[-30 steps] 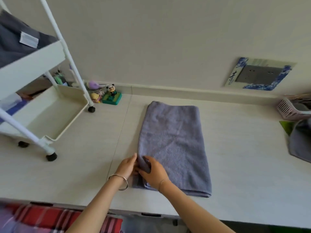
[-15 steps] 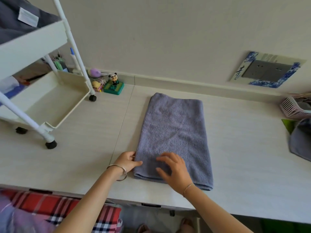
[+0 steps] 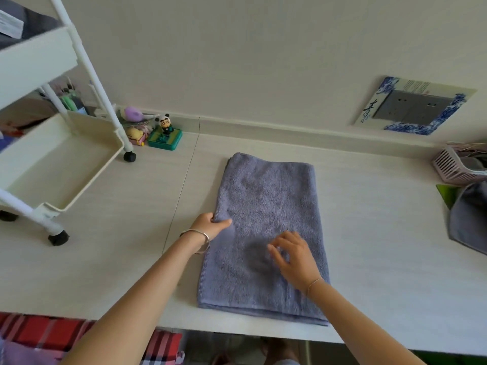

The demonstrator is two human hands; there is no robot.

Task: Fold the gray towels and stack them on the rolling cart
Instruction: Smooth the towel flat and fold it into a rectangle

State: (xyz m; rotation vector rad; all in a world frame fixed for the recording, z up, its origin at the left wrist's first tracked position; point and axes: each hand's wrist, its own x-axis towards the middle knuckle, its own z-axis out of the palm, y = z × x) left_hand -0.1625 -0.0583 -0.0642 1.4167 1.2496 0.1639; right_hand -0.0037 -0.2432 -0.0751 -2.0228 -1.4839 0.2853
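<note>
Your left hand (image 3: 210,226) pinches the left edge of the gray towel (image 3: 266,196), thumb on top. Your right hand (image 3: 293,255) floats over the cloth, fingers loose and spread, holding nothing. There's a shadow under it, so probably not quite touching.

Big stuff first: the table (image 3: 382,233) fills most of the frame. The rolling cart (image 3: 34,56) stands on it at the upper left, with dark gray cloth (image 3: 31,21) already in its top tray, so I'd guess some folding is done. The gray towel lies mid-frame as a long folded strip, layers showing at the near edge. I reckon it needs folding across before it goes on the cart. A second towel (image 3: 469,217) sits crumpled at the right edge, looks untouched. Small bits: a pink basket (image 3: 453,169) right, a panda figure (image 3: 166,123) near the cart.
</note>
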